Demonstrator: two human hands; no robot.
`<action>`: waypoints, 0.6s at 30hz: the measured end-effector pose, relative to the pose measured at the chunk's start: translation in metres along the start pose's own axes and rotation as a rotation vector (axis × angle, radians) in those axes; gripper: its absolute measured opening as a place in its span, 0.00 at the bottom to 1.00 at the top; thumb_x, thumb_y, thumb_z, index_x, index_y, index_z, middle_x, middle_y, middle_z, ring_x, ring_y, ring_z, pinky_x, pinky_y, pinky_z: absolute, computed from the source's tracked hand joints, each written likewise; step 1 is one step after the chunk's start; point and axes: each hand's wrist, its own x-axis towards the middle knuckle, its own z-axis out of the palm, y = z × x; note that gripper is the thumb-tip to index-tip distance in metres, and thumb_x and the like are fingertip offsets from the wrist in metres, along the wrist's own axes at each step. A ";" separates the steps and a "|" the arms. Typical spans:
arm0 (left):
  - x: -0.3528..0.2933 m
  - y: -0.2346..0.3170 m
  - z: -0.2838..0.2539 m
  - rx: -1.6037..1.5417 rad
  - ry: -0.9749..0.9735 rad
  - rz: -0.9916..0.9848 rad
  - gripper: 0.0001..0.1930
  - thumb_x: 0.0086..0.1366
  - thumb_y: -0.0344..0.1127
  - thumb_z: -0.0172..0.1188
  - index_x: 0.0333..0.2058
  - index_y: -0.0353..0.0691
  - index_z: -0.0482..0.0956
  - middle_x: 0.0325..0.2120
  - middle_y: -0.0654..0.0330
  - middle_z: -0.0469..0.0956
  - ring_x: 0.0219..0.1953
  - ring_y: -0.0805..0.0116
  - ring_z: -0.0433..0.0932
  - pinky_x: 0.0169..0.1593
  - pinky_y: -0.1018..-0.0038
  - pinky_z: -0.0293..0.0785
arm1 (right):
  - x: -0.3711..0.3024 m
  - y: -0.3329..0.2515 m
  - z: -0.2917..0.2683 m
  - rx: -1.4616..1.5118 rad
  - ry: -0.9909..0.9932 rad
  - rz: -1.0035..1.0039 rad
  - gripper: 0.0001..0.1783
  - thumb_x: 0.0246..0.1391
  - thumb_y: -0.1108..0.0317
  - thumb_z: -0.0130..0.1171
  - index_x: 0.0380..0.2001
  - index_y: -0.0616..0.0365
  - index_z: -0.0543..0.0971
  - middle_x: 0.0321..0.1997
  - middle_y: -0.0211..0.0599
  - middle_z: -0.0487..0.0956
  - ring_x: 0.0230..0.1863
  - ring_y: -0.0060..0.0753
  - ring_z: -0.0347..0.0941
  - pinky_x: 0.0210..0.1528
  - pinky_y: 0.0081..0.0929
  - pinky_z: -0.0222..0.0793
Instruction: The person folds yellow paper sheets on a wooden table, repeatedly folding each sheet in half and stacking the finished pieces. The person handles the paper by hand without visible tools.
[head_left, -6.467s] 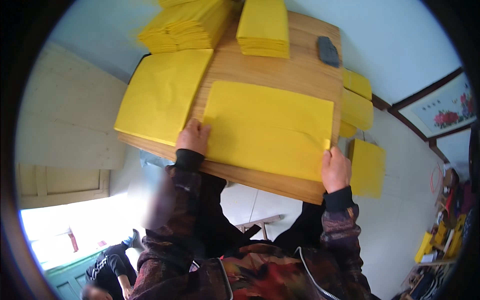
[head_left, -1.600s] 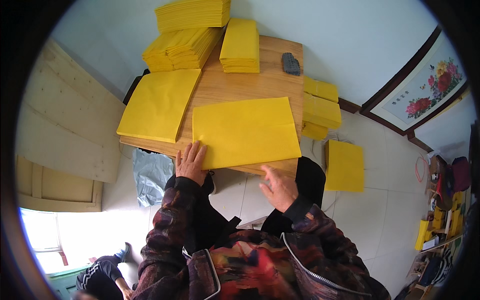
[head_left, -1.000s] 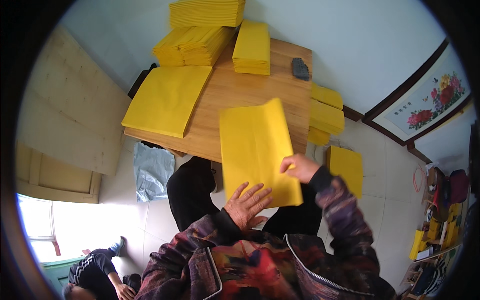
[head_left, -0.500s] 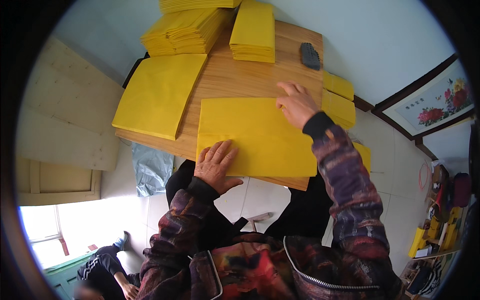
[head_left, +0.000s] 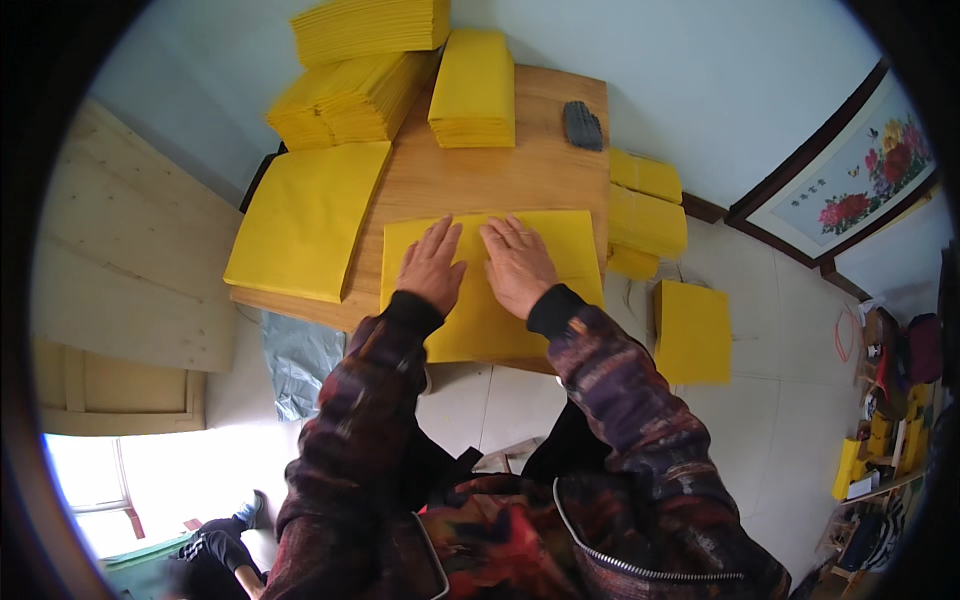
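1. Where the brown wooden worktop (head_left: 540,175) reaches its left side, a broad, flat pile of yellow paper-like sheets (head_left: 310,220) lies, with a crumpled grey plastic bag (head_left: 300,365) below the near edge.
2. Behind that pile stands a thick stack of folded yellow sheets (head_left: 340,100).
3. The left hand (head_left: 430,265) rests palm down, fingers extended and unclenched, on a rectangular yellow sheet (head_left: 490,330) along the worktop's near edge.
4. Farther back sits a narrow yellow stack (head_left: 470,90).
5. The right hand (head_left: 517,265), near the left, lies on the same sheet, fingers straight and open.
6. A dark grey textured pad (head_left: 582,126) lies near the far right corner.
7. Beyond the right edge are yellow bundles (head_left: 645,220).
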 end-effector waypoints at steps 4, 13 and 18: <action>0.026 -0.005 0.032 0.182 -0.160 -0.165 0.30 0.63 0.49 0.48 0.63 0.49 0.57 0.66 0.62 0.51 0.68 0.62 0.48 0.67 0.56 0.43 | 0.016 0.004 0.018 -0.050 -0.192 0.187 0.30 0.57 0.56 0.50 0.61 0.53 0.61 0.68 0.40 0.55 0.70 0.45 0.44 0.67 0.52 0.41; -0.031 -0.058 0.009 0.306 -0.079 -0.325 0.35 0.61 0.57 0.49 0.64 0.50 0.54 0.67 0.64 0.48 0.69 0.63 0.44 0.67 0.57 0.40 | -0.032 0.091 -0.020 -0.198 -0.168 0.476 0.41 0.57 0.42 0.46 0.66 0.54 0.52 0.72 0.40 0.46 0.73 0.41 0.36 0.70 0.47 0.32; -0.085 -0.047 -0.016 0.145 -0.053 -0.228 0.43 0.52 0.54 0.62 0.63 0.44 0.55 0.66 0.55 0.49 0.68 0.55 0.46 0.66 0.55 0.44 | -0.067 0.087 -0.047 -0.029 0.012 0.313 0.38 0.55 0.50 0.53 0.62 0.62 0.58 0.69 0.44 0.52 0.70 0.45 0.45 0.69 0.43 0.41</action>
